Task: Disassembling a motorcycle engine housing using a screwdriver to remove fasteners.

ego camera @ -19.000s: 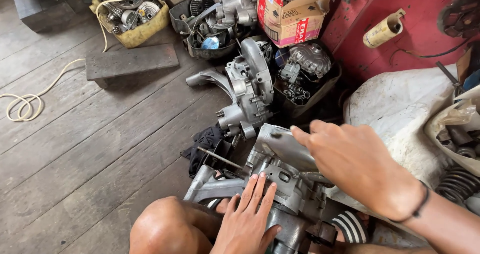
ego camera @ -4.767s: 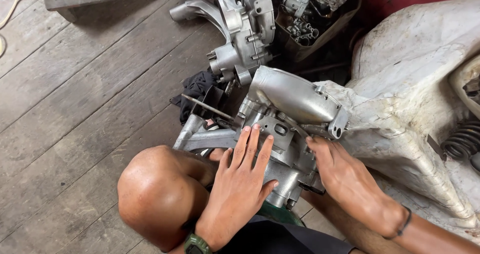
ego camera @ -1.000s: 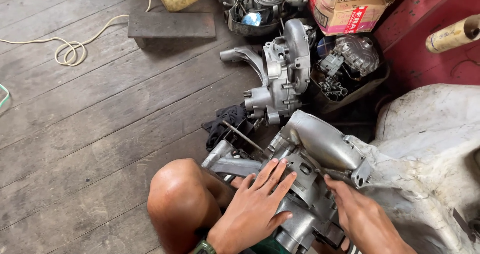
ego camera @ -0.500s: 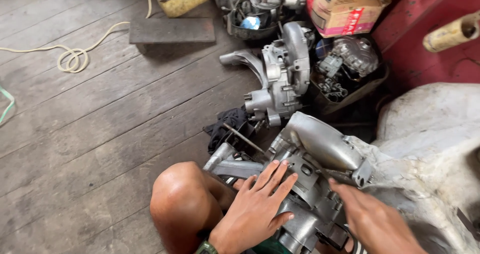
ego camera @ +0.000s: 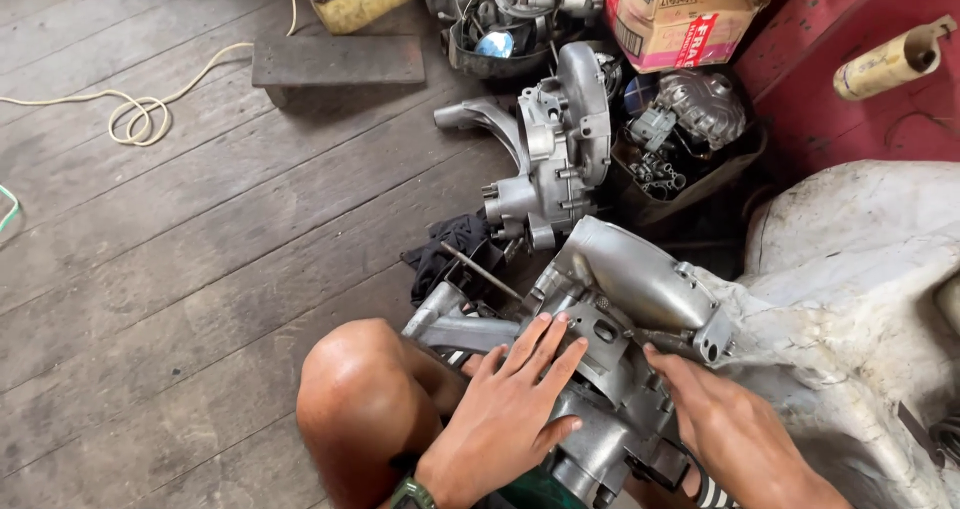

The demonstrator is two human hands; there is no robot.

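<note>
Two hands were pressed against a grey metal engine casing (ego camera: 610, 369) that was propped on the wooden floor (ego camera: 200, 269), just beside the person's bare knee (ego camera: 365, 399). The left hand (ego camera: 510, 409) was laid flat on the casing's near face, fingers spread wide and closed on nothing, with a green watch (ego camera: 412, 493) seen at its wrist. The right hand (ego camera: 720, 429) was set against the casing's right side with its fingers reaching in toward the metal; whether anything was gripped there could not be told. A rounded silver cover (ego camera: 640, 274) was seen at the top of the casing, and a thin metal rod (ego camera: 480, 271) was angled out beside it over a black rag (ego camera: 445, 254). A second engine casing (ego camera: 555, 149) was stood upright farther back, near a dark tray of engine parts (ego camera: 680, 139) and a cardboard box (ego camera: 680, 14). A worn white cloth (ego camera: 850, 299) was draped at the right, touching the held casing. A coil of pale rope (ego camera: 140, 119) and a flat dark wooden block (ego camera: 335, 64) were left well apart on the floor boards.
</note>
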